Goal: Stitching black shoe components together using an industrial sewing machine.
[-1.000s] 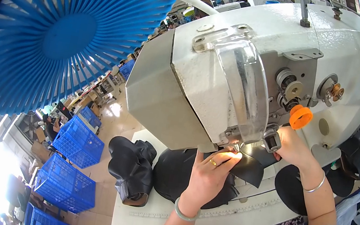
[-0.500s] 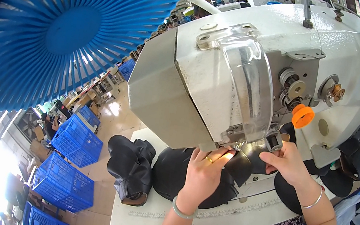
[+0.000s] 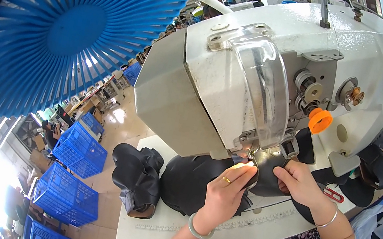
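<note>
A black leather piece lies under the needle area of a white sewing machine. My left hand, with a ring on one finger, has its fingers pressed together at the piece's left edge, close to the needle; its thumb is hidden. My right hand pinches the right edge of the same piece between thumb and bent fingers. Left of my left hand, a larger black leather part spreads on the white table. A red-handled tool rests beside my right wrist, partly covered.
Bundled black leather parts stand at the table's left edge, and more black parts are stacked at the right. A blue fan fills the upper left. Several blue crates stand on the floor. An orange knob projects from the machine.
My left hand has shifted right and its fingers have drawn together at the piece's edge. The leather piece has turned slightly, and my right hand has moved a little lower. The red-handled tool has come into sight.
</note>
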Motion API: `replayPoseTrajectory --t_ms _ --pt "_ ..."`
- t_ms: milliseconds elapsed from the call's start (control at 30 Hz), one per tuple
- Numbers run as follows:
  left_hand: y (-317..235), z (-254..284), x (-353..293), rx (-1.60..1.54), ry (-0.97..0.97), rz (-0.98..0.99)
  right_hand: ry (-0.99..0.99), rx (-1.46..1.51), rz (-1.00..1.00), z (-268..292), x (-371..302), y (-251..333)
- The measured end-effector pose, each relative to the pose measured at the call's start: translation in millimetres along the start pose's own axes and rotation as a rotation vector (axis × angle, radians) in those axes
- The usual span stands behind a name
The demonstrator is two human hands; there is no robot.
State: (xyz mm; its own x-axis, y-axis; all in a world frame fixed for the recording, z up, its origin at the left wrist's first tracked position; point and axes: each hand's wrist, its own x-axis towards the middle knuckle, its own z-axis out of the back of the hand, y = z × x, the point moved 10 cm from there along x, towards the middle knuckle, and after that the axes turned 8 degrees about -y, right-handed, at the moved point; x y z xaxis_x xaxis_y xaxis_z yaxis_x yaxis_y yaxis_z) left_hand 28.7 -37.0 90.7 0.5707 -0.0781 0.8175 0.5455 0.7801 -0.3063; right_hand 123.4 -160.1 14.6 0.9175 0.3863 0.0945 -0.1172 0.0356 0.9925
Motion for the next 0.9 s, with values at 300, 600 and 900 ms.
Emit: replayPoseTrajectory --t_ms 300,600,900 --pt "-3.1 1.4 4.9 0.028 -0.008 -0.131 -0.073 0.046 -0.041 -6.9 -4.3 -2.2" --pt "12.7 3.5 8.8 -0.071 0.000 -0.126 -0.125 0.064 -0.038 -11.0 -2.4 3.0" --pt "13.6 -0.2 8.3 0.007 -0.018 -0.149 -0.104 0.119 -0.014 -10.5 9.1 3.1"
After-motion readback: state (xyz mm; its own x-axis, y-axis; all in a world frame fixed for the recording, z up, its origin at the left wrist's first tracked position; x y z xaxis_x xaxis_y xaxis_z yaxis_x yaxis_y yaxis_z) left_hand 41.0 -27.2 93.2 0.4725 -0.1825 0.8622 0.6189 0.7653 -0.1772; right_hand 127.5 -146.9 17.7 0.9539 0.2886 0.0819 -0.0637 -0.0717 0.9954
